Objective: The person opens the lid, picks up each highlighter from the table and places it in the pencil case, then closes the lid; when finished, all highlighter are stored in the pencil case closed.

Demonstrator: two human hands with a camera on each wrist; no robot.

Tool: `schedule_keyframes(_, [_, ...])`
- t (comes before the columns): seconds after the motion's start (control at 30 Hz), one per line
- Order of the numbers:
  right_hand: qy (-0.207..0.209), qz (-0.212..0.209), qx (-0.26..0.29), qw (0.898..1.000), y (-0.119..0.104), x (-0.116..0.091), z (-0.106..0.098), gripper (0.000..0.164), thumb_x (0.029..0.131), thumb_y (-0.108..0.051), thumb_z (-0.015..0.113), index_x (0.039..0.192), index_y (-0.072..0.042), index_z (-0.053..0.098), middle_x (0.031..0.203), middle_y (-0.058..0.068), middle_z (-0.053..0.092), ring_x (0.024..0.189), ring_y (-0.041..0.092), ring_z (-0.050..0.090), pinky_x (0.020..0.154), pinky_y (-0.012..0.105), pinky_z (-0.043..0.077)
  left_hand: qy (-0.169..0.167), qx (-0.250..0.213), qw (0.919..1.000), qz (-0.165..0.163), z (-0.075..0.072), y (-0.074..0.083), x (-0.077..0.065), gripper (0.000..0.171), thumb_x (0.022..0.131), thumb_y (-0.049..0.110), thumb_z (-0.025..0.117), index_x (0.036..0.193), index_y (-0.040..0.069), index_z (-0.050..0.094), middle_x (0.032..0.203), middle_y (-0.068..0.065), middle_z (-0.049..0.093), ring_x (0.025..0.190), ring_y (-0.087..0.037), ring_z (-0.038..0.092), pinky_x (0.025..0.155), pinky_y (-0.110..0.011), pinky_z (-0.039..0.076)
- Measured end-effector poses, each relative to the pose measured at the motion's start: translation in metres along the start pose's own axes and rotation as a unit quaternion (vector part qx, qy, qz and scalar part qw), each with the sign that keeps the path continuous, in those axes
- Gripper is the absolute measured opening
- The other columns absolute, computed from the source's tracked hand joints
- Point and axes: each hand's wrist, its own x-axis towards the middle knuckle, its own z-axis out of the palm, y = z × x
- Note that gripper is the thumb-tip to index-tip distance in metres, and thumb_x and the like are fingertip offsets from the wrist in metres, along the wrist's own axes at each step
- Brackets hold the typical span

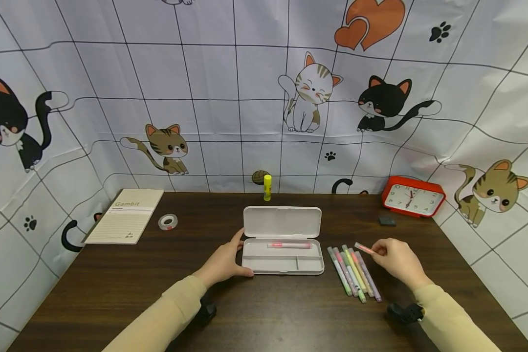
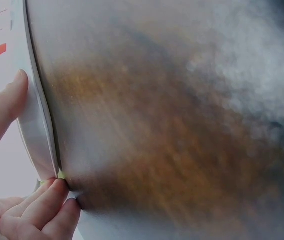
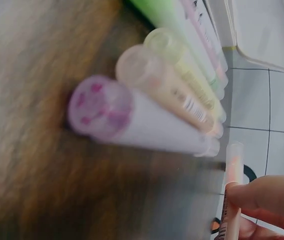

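An open white pencil case (image 1: 283,265) lies on the table, its lid (image 1: 282,222) tipped back. One pink marker (image 1: 290,245) rests in its long rear compartment. My left hand (image 1: 222,261) grips the left end of the case, thumb at the front edge, fingers at the side; the left wrist view shows the thumb (image 2: 6,110) against the case wall. With thumb and fingers, my right hand (image 1: 396,259) pinches an orange-pink marker (image 3: 234,170), raised beside a row of several pastel markers (image 1: 354,274). A purple one (image 3: 152,120) is nearest in the right wrist view.
Behind the case stands a yellow glue stick (image 1: 267,188). A tape roll (image 1: 167,222) and a notebook (image 1: 125,215) lie to the left. At the back right are a red clock (image 1: 413,196) and a dark eraser-like block (image 1: 387,221). A cat-print cloth hangs behind the dark wooden table.
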Motion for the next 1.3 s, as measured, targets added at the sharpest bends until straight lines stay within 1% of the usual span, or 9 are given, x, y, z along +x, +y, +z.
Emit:
schedule_keyframes(0.2, [0.015,-0.021,0.003,1.000,-0.011,0.006,0.000,0.004,0.080,-0.008,0.071,0.082,-0.005,0.070,0.071,-0.001,0.061,0.063,0.012,0.051,0.057,0.031,0.043,-0.001,0.001,1.0000,-0.001,-0.001,0.000,0.000,0.116,0.065,0.032,0.088,0.152,0.005,0.015,0.136,-0.019,0.051,0.125,-0.032,0.050,0.101,-0.049,0.040])
schedule_keyframes(0.4, [0.012,-0.039,0.006,0.999,-0.025,0.011,0.002,0.005,0.081,-0.009,0.071,0.084,-0.005,0.071,0.073,0.000,0.061,0.064,0.011,0.052,0.057,0.031,0.044,-0.001,0.000,1.0000,0.000,-0.001,-0.001,0.000,0.116,0.066,0.031,0.088,0.152,0.005,0.015,0.136,-0.019,0.051,0.125,-0.033,0.050,0.101,-0.049,0.040])
schedule_keyframes(0.57, [0.003,-0.041,-0.001,0.999,-0.037,0.015,0.004,0.007,0.081,-0.010,0.072,0.086,-0.007,0.072,0.075,0.000,0.061,0.065,0.012,0.051,0.055,0.030,0.043,-0.002,0.007,1.0000,0.004,0.001,-0.002,0.000,0.116,0.066,0.033,0.087,0.151,0.005,0.015,0.135,-0.019,0.052,0.124,-0.033,0.050,0.101,-0.049,0.040])
schedule_keyframes(0.8, [-0.006,-0.054,0.002,0.999,-0.059,0.025,0.015,0.008,0.081,-0.013,0.073,0.088,-0.009,0.073,0.078,0.000,0.062,0.066,0.013,0.051,0.055,0.030,0.043,-0.001,0.006,1.0000,0.002,0.000,-0.003,0.000,0.116,0.066,0.033,0.088,0.151,0.004,0.015,0.135,-0.019,0.052,0.124,-0.033,0.050,0.102,-0.049,0.039])
schedule_keyframes(0.97, [-0.002,-0.077,0.005,0.997,-0.075,0.031,0.022,0.005,0.081,-0.013,0.075,0.085,-0.012,0.073,0.075,-0.002,0.060,0.065,0.011,0.050,0.056,0.030,0.043,-0.001,0.008,1.0000,0.003,0.000,-0.004,0.001,0.116,0.065,0.035,0.088,0.151,0.004,0.016,0.136,-0.019,0.052,0.124,-0.033,0.050,0.102,-0.049,0.039])
schedule_keyframes(1.07, [-0.002,-0.083,0.008,0.997,-0.083,0.034,0.025,0.003,0.081,-0.015,0.074,0.083,-0.013,0.073,0.074,-0.004,0.059,0.065,0.010,0.050,0.056,0.029,0.042,-0.001,0.009,1.0000,0.005,0.001,-0.003,0.002,0.116,0.065,0.035,0.088,0.151,0.004,0.016,0.135,-0.019,0.052,0.124,-0.033,0.050,0.102,-0.049,0.039])
schedule_keyframes(1.17, [-0.003,-0.086,0.009,0.996,-0.091,0.037,0.029,0.005,0.081,-0.017,0.074,0.082,-0.012,0.073,0.073,-0.004,0.058,0.064,0.010,0.049,0.056,0.028,0.042,-0.001,0.009,0.9999,0.007,0.001,-0.004,0.001,0.116,0.066,0.035,0.087,0.151,0.004,0.016,0.135,-0.019,0.052,0.124,-0.033,0.050,0.102,-0.049,0.039])
schedule_keyframes(1.3, [0.001,-0.104,0.003,0.995,-0.098,0.041,0.035,0.004,0.079,-0.014,0.076,0.081,-0.011,0.073,0.071,-0.004,0.058,0.064,0.010,0.048,0.056,0.028,0.041,-0.001,0.008,0.9999,0.008,0.001,-0.004,0.001,0.115,0.066,0.035,0.087,0.151,0.004,0.016,0.135,-0.020,0.052,0.124,-0.034,0.050,0.102,-0.050,0.039])
